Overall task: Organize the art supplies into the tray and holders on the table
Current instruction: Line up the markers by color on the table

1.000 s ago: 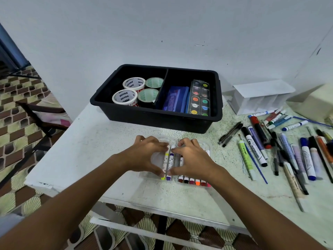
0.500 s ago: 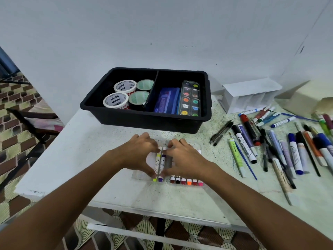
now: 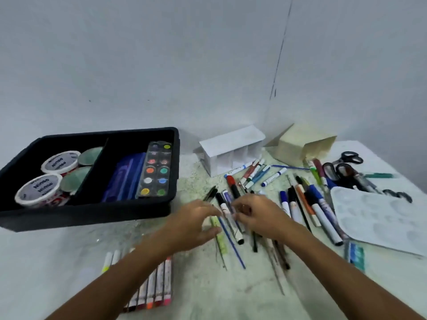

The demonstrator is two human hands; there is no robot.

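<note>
Loose markers and pens [image 3: 298,199] lie spread over the white table right of the black tray [image 3: 92,218]. My left hand [image 3: 196,225] hovers over a green highlighter [image 3: 220,241] and a thin blue brush [image 3: 233,245], fingers and thumb spread apart. My right hand [image 3: 261,218] is just right of it, fingertips curled down onto a black-and-white marker [image 3: 223,204]; blur hides whether it grips. A clear case of markers [image 3: 150,287] lies near the front edge, partly under my left forearm. A white divided holder [image 3: 231,155] and a beige holder [image 3: 302,146] lie behind.
The tray holds tape rolls [image 3: 60,161], a blue pouch [image 3: 124,179] and a watercolour set [image 3: 157,169]. A white paint palette [image 3: 381,218] and scissors [image 3: 349,158] lie at the right. The wall runs close behind everything.
Both hands have left the clear marker case and moved right to the loose markers. The camera has swung right, so the tray now sits at the left.
</note>
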